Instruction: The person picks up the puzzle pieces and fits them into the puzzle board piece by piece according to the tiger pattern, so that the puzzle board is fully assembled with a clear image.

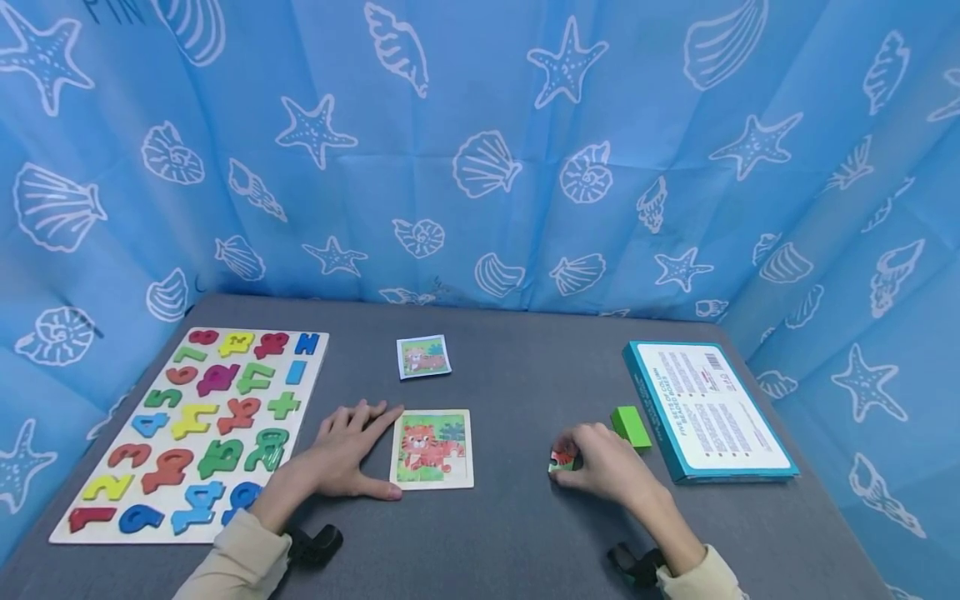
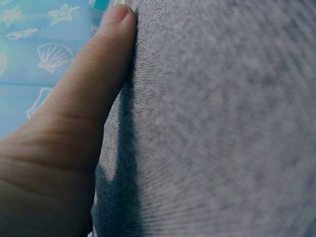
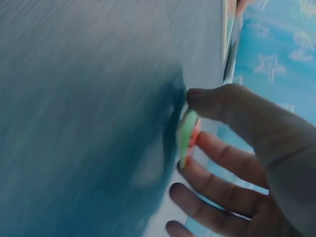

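A square tiger jigsaw puzzle [image 1: 433, 485] lies in its pale tray on the grey table; the lower right of its picture shows a pale gap. My left hand [image 1: 348, 450] rests flat with fingers spread, its thumb and a fingertip at the tray's left edge. In the left wrist view the thumb [image 2: 84, 94] lies straight along the cloth. To the right, my right hand [image 1: 607, 462] pinches a small puzzle piece [image 1: 560, 461] with red and green on it. The right wrist view shows that piece [image 3: 186, 136] tilted on edge, between thumb and fingers, close to the cloth.
Behind the tray lies a small tiger picture card [image 1: 423, 357]. A board of coloured numbers [image 1: 60, 531] covers the left side. Beyond my right hand stand a green block [image 1: 632, 427] and a teal-edged box [image 1: 716, 408]. A blue seashell curtain [image 1: 480, 208] hangs at the back.
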Demonstrator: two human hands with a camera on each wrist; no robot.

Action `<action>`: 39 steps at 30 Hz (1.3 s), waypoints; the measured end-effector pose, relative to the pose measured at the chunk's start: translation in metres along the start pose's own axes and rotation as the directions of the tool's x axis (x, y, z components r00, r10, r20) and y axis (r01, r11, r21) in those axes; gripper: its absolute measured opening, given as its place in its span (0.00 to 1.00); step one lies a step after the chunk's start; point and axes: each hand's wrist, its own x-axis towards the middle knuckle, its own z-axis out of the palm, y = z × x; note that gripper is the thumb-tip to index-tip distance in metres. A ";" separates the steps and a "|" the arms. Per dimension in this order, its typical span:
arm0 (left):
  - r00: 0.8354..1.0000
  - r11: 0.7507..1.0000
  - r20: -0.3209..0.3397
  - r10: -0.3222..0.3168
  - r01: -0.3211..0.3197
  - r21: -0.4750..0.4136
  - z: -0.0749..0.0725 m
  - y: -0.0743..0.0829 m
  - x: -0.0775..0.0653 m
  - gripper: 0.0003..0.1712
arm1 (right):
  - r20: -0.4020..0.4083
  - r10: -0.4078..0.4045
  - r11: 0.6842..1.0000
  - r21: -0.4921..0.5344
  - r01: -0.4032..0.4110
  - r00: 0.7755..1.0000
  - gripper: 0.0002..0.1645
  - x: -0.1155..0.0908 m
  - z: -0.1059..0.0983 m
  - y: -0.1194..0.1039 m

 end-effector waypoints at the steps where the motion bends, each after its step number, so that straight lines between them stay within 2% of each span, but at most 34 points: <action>1: 1.000 1.000 0.002 0.001 -0.001 0.001 -0.001 0.001 -0.001 0.69 | -0.002 -0.026 1.000 -0.003 0.026 1.000 0.14 0.003 0.002 -0.005; 8: 1.000 1.000 -0.011 0.024 -0.024 -0.001 -0.004 0.004 -0.004 0.67 | 0.012 -0.205 0.977 -0.065 0.205 0.979 0.13 0.027 0.023 -0.051; 13: 1.000 1.000 -0.012 0.022 -0.022 -0.005 -0.003 0.004 -0.002 0.67 | 0.059 -0.274 0.957 -0.076 0.278 0.960 0.12 0.043 0.035 -0.075; 24: 0.999 0.999 -0.024 0.034 -0.034 -0.005 -0.001 0.002 -0.003 0.67 | 0.103 -0.300 0.950 -0.057 0.307 0.948 0.15 0.057 0.044 -0.090; 29: 0.999 0.999 -0.019 0.032 -0.032 -0.009 -0.001 0.001 -0.003 0.67 | 0.098 -0.282 0.957 -0.036 0.286 0.954 0.15 0.056 0.045 -0.092; 36: 1.000 1.000 -0.009 0.021 -0.021 -0.010 -0.002 0.003 -0.003 0.67 | 0.037 -0.256 0.966 -0.032 0.257 0.966 0.13 0.055 0.048 -0.091; 39: 1.000 1.000 -0.006 0.017 -0.017 -0.005 -0.002 0.003 -0.003 0.67 | 0.065 -0.264 0.964 -0.001 0.264 0.962 0.12 0.054 0.048 -0.090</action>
